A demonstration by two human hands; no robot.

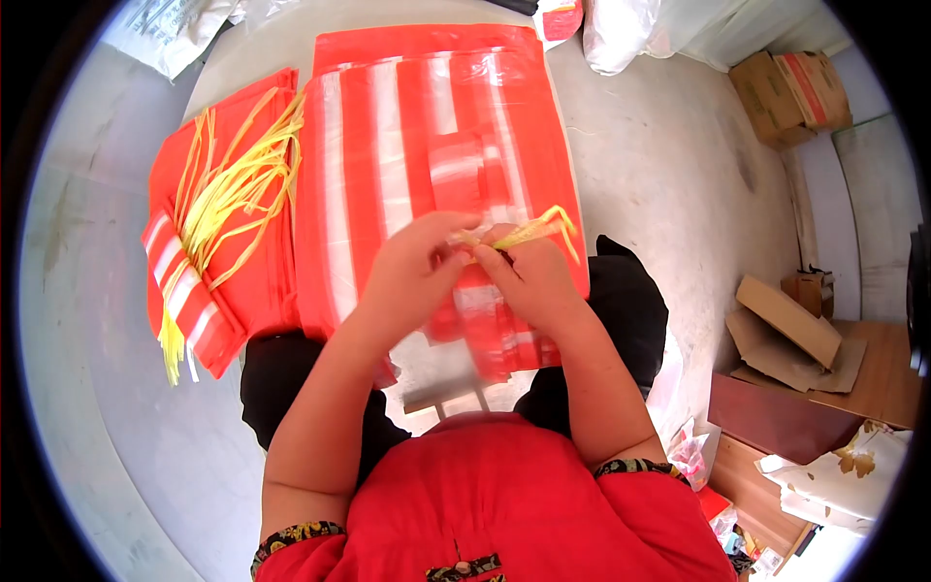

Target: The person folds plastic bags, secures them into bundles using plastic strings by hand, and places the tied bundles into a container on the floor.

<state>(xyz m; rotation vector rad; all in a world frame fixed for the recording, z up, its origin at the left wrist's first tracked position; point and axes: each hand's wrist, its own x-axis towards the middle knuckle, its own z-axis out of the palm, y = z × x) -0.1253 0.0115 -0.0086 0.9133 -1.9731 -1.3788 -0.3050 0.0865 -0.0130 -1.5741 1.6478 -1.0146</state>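
Observation:
Both hands meet over a large stack of red-and-white striped plastic sheets (349, 145). My left hand (417, 262) has its fingers pinched at a yellow strip (543, 229). Beside it, my right hand (529, 276) closes on the same strip, whose loose ends stick out to the right. Under the hands hangs a red-and-white striped bundle (485, 325), blurred by motion and partly hidden by the hands. To the left, a bunch of yellow strips (233, 199) lies on red plastic sheets (179, 155), its lower part under a rolled striped piece (199, 301).
Cardboard boxes (790, 92) stand at the upper right. An open carton (790, 335) sits on a brown wooden surface (878, 378) at the right. White plastic bags (618, 34) are at the top. My knees are on both sides of the stack's near edge.

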